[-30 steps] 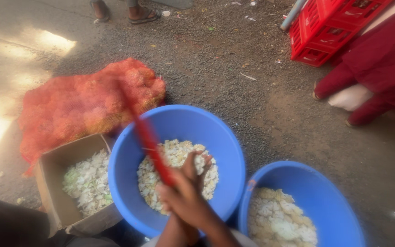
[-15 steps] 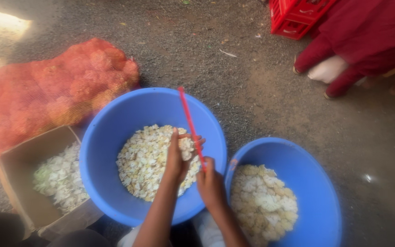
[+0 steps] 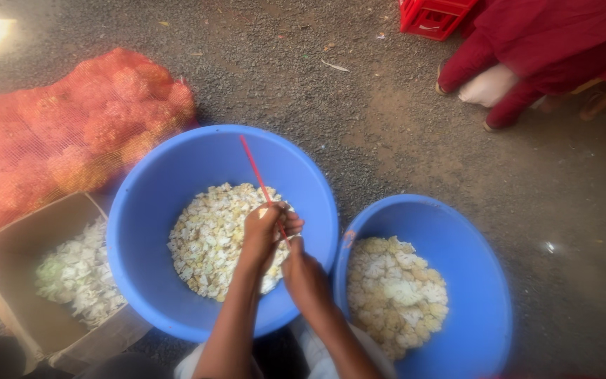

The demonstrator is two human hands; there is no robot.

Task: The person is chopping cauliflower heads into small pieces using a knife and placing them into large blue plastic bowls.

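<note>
I look down on two blue tubs on the gravel ground (image 3: 401, 119). My left hand (image 3: 264, 228) is closed around a small pale piece of cauliflower, held over the larger tub (image 3: 177, 168), probably so that whatever comes off drops onto the heap of cut florets (image 3: 208, 238) below. My right hand (image 3: 303, 270) is clenched on the lower end of a thin red tool (image 3: 257, 175), which slants up and away across the tub; its low end meets the piece in my left hand, so the two hands sit touching, right just behind left. The smaller tub (image 3: 485, 281) with bigger florets stands just beside my right arm. A cardboard box (image 3: 8, 245) of pale trimmings and a red mesh sack (image 3: 57, 133) lie to my left, close enough to reach.
</note>
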